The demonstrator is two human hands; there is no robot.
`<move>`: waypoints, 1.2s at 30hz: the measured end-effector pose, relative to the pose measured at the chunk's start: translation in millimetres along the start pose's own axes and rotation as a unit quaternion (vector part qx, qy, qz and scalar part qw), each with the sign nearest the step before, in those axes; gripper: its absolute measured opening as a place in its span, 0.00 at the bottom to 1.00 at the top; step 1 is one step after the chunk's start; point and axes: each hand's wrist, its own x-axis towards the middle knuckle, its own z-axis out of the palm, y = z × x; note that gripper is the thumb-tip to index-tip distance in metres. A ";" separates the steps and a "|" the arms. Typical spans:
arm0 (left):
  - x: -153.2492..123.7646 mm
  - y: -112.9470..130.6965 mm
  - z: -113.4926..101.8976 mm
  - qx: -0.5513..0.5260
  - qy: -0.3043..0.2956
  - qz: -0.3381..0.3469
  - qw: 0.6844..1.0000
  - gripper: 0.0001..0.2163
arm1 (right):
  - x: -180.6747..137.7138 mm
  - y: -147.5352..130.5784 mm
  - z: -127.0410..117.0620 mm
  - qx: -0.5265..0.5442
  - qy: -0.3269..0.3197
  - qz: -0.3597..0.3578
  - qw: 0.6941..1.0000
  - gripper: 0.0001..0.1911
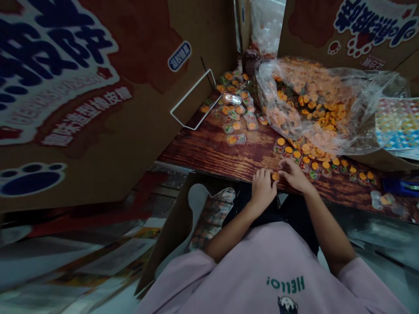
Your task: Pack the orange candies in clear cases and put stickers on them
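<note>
My left hand (262,186) and my right hand (294,174) meet at the near edge of a dark wooden table (212,148). Both pinch one small orange piece (276,176) between their fingertips. A row of small clear packets with orange pieces (314,163) lies just beyond my right hand. More such packets (236,111) are scattered farther back on the table. A big clear plastic bag (314,104) full of orange pieces lies open behind the row.
A large printed cardboard box (81,96) stands on the left, another (347,30) at the back right. An open cardboard box (196,218) sits by my lap. A white wire frame (193,102) leans on the left box. Printed sheets (397,124) lie at right.
</note>
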 end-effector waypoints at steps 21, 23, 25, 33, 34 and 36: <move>11.7 -67.4 -40.4 0.065 -0.019 0.149 0.986 0.12 | -45.6 -8.8 21.9 -0.227 0.002 -0.138 0.964 0.16; 5.3 -67.6 -39.9 0.051 -0.027 0.147 0.987 0.10 | -44.9 -12.6 23.8 -0.255 -0.002 -0.132 0.958 0.21; -1.6 -66.7 -38.5 0.047 -0.022 0.134 0.990 0.11 | -41.4 -16.2 26.3 -0.285 -0.008 -0.122 0.951 0.26; 6.9 -65.8 -40.4 0.073 -0.008 0.128 0.989 0.13 | -25.9 -21.3 43.5 -0.370 -0.012 -0.111 0.922 0.21; 8.5 -66.2 -41.4 0.071 -0.006 0.131 0.989 0.13 | -27.9 -22.1 44.0 -0.367 -0.003 -0.114 0.923 0.20; 10.2 -67.7 -42.1 0.067 0.003 0.136 0.988 0.12 | -32.1 -24.6 40.3 -0.343 0.010 -0.127 0.931 0.18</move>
